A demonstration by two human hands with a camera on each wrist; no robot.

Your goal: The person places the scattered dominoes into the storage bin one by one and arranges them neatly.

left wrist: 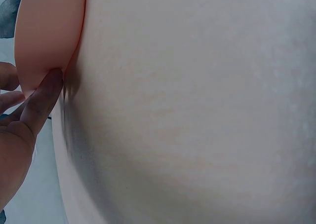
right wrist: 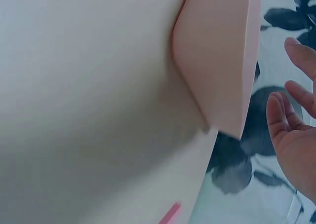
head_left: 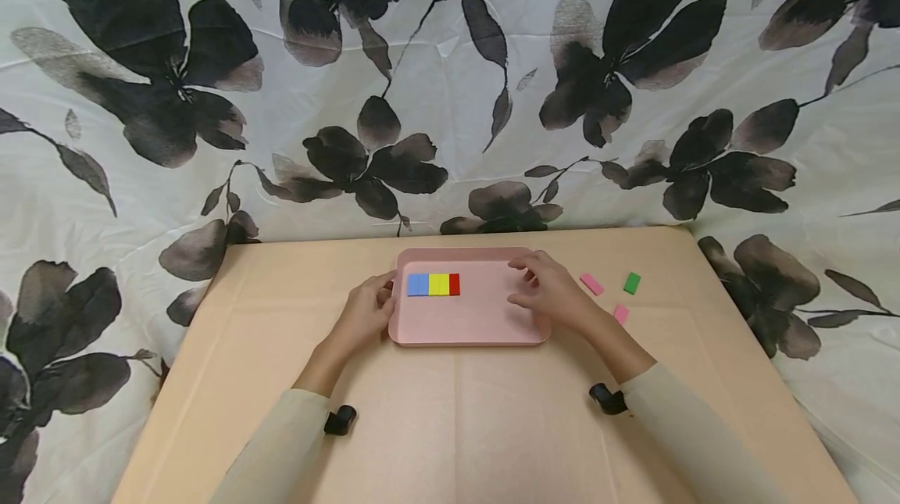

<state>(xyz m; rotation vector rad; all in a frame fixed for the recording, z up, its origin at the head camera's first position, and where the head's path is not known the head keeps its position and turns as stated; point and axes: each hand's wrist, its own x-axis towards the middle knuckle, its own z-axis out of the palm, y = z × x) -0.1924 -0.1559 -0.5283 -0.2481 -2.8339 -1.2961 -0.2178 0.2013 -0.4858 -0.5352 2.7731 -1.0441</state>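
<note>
A smooth pink tray (head_left: 492, 320) with rounded corners lies on the faintly creased beige table (head_left: 457, 418), bearing a flat row of tiles (head_left: 439, 285) in blue, yellow and red. Right of it lie small pink pieces (head_left: 591, 284) and a green piece (head_left: 632, 283). The left hand (head_left: 369, 309) pinches its left rim; the right hand (head_left: 551, 291), fingers bent apart and empty, covers its right rim.

A creased white cloth (head_left: 450, 90) with a dark floral print spreads behind and beside a tan table (head_left: 464, 426).
</note>
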